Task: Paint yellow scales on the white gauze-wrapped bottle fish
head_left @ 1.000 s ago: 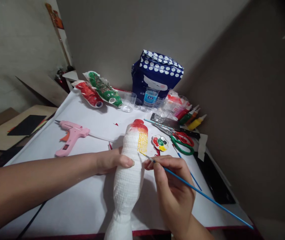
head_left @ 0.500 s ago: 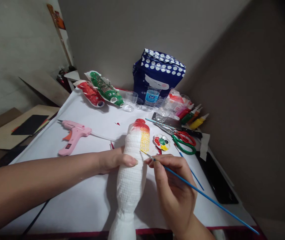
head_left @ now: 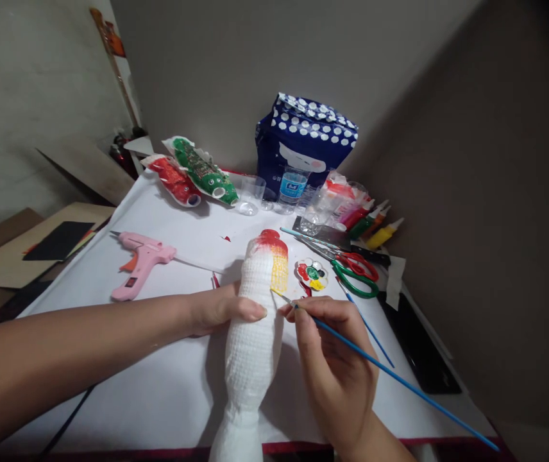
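Note:
A white cloth-covered form (head_left: 251, 359) shaped like a bottle lies lengthwise in front of me, its far end painted red with a yellow patch on the right side. My left hand (head_left: 229, 309) is wrapped round its middle, thumb on top, the other fingers hidden beneath. In my right hand (head_left: 335, 359) a thin blue paintbrush (head_left: 380, 366) is pinched, its yellow-tipped bristles touching the lower edge of the yellow patch. A flower-shaped palette (head_left: 312, 274) with red, yellow, white and other paints sits just right of the form.
Pink glue gun (head_left: 142, 260) at left; red and green fish (head_left: 204, 170) at the back left. Behind are clear cups (head_left: 250, 192), a blue bag (head_left: 303, 138) and paint bottles (head_left: 383, 235). Scissors (head_left: 354, 279), another brush (head_left: 368, 327) and a black slab (head_left: 419, 346) lie right.

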Action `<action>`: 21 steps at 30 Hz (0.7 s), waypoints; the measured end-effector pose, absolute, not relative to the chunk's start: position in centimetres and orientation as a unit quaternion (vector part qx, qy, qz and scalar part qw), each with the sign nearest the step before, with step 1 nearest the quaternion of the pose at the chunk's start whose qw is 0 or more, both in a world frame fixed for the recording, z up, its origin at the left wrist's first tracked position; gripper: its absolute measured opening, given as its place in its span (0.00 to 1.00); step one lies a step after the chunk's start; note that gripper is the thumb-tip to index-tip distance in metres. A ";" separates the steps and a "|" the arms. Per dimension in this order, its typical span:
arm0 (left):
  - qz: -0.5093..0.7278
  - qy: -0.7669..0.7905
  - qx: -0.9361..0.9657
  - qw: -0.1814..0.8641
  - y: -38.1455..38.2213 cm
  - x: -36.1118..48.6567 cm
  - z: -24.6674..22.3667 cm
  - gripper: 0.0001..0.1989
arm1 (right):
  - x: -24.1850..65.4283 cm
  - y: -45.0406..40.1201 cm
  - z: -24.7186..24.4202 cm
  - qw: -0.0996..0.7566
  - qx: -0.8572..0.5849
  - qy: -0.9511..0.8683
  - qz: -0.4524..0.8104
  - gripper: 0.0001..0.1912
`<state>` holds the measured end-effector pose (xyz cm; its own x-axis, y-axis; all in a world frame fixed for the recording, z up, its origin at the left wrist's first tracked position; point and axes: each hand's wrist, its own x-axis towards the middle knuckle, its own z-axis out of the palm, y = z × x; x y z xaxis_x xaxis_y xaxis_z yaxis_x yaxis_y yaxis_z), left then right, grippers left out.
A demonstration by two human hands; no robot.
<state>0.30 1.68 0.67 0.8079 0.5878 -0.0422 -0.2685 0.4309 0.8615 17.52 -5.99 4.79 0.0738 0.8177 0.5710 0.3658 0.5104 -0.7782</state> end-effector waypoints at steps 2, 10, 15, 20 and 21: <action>0.257 0.176 0.467 0.828 1.7 0.3 0.7 0.28 | 17.5 -6.0 4.8 0.572 -0.455 -0.654 0.195 0.07; 0.261 0.157 0.475 0.826 1.7 0.4 0.6 0.25 | 17.8 -6.0 4.6 0.563 -0.454 -0.665 0.187 0.08; 0.268 0.148 0.478 0.823 1.7 0.5 0.6 0.23 | 18.0 -6.0 4.4 0.563 -0.442 -0.667 0.207 0.10; 0.261 0.159 0.480 0.823 1.7 0.4 0.7 0.25 | 18.1 -6.1 4.6 0.576 -0.442 -0.653 0.218 0.10; 0.259 0.162 0.477 0.824 1.8 0.4 0.7 0.25 | 18.1 -6.1 4.6 0.576 -0.444 -0.651 0.217 0.09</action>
<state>0.38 1.75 0.67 0.8130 0.5819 -0.0208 -0.2721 0.4112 0.8700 18.15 -6.13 4.57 0.0580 0.8283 0.5572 0.3281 0.5113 -0.7943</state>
